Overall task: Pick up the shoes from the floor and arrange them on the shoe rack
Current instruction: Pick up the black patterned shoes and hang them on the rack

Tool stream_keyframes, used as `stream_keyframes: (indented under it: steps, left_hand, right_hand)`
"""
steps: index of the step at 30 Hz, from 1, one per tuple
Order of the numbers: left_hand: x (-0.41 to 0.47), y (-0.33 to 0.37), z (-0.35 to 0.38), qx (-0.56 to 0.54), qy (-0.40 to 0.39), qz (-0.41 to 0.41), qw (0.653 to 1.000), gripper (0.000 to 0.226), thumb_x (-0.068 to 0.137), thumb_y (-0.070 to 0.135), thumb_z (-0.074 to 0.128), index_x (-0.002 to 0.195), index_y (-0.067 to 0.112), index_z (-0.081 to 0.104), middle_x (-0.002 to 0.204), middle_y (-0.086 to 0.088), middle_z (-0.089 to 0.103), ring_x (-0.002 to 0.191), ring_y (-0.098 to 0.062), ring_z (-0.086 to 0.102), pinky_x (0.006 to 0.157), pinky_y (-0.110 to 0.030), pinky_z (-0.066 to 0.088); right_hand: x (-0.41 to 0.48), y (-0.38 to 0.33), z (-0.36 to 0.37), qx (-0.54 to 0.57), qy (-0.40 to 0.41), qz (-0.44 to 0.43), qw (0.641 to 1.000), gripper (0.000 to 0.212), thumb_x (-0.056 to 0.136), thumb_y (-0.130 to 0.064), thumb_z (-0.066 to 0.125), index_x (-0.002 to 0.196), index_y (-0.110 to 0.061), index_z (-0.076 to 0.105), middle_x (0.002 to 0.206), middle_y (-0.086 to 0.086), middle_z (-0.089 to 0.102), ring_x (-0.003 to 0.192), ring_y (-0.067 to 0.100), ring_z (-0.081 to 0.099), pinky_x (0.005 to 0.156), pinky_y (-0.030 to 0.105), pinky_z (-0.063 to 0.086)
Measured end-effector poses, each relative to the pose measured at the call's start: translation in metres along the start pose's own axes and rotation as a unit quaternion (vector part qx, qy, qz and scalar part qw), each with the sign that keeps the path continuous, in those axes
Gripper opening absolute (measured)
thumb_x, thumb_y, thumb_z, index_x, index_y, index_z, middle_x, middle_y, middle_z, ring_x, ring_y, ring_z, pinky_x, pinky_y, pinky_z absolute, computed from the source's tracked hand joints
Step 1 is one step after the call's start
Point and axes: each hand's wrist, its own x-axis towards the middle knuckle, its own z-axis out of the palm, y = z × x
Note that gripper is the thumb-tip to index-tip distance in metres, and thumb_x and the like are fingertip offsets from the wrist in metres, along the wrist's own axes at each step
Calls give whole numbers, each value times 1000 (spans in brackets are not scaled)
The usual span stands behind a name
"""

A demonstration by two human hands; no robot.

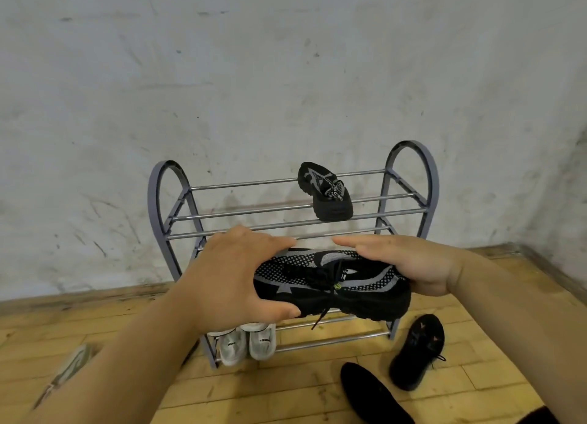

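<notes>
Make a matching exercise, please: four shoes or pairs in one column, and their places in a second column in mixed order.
Things:
1. patterned sneaker
2. matching sneaker
3. white pair
4. black shoes

Places:
A. on the floor, right of the rack
B. on the top shelf
C. held in both hands
D. on the bottom shelf, at the left end

Pairs: 1-C, 2-B, 3-D, 4-A
</notes>
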Motion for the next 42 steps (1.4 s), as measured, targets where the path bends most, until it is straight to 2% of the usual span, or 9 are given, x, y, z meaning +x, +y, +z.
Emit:
stream_keyframes:
  steps: [5, 10, 13, 20, 22, 25, 29, 36, 42]
  left_hand:
    - [-8, -6, 38, -70, -82, -129, 986, 110, 67, 85, 62, 156, 56, 3, 161, 11, 21, 148, -19, 24, 119, -46, 32]
    - [-19, 6, 72, -197, -251, -166, 933, 103, 83, 60, 75, 161, 49, 8, 138, 7, 54, 107, -9, 59, 85, -18, 44]
    - [-20, 12, 89, -266, -275, -178, 907, 100, 81, 63, 76, 161, 48, 17, 124, 10, 62, 112, -7, 60, 95, -24, 44]
    - [-8, 18, 94, -460, -178, -235, 838, 104, 83, 44, 83, 162, 39, 16, 139, 4, 58, 94, -8, 70, 70, -27, 58]
    - [-5, 15, 90, -456, -145, -245, 843, 97, 85, 40, 82, 161, 35, 22, 139, 10, 54, 110, -11, 66, 86, -35, 61]
    - [-4, 1, 89, -428, -117, -263, 857, 116, 66, 54, 90, 160, 30, 28, 140, 7, 56, 122, -16, 62, 104, -40, 54]
    - [-3, -29, 92, -444, -91, -283, 845, 125, 53, 49, 96, 158, 30, 31, 136, 12, 61, 121, -15, 65, 105, -44, 53]
    - [4, -94, 88, -390, -43, -318, 863, 109, 66, 20, 95, 156, 25, 34, 129, 16, 61, 117, -6, 63, 103, -30, 53]
    - [7, -137, 96, -291, 18, -323, 900, 84, 81, 10, 84, 150, 32, 40, 103, 31, 50, 90, 10, 54, 70, -6, 43]
  right_hand:
    - [-17, 2, 4, -4, 74, 56, 996, 31, 106, -19, 53, 132, -26, 68, 121, 4, 76, 112, 23, 73, 100, 40, 56]
    - [-21, 25, 12, -17, 133, 187, 973, 31, 109, -15, 47, 128, -19, 71, 110, 15, 78, 98, 32, 77, 73, 40, 64]
    - [-15, 38, 22, -10, 173, 211, 962, 32, 110, -18, 44, 119, -23, 74, 96, 12, 80, 87, 29, 79, 74, 41, 65]
    - [14, 35, 42, 90, 203, 146, 964, 36, 110, -24, 40, 114, -25, 75, 102, 9, 80, 92, 27, 78, 82, 40, 63]
    - [30, 36, 51, 88, 205, 134, 966, 32, 108, -22, 44, 119, -30, 73, 106, 3, 80, 103, 28, 76, 101, 50, 56]
    - [54, 31, 68, 73, 199, 101, 972, 33, 104, -15, 54, 132, -28, 64, 117, 5, 76, 108, 27, 72, 96, 45, 58]
    - [95, 25, 93, 36, 188, 71, 979, 42, 101, -11, 60, 143, -18, 59, 133, 11, 68, 119, 27, 65, 102, 43, 54]
    - [176, 17, 137, 30, 179, 49, 982, 30, 103, -11, 56, 90, -37, 63, 99, 0, 73, 100, 23, 71, 92, 44, 59]
    - [244, 22, 160, 52, 184, 5, 982, 40, 101, -21, 62, 140, -26, 61, 127, 6, 69, 105, 21, 70, 83, 36, 61]
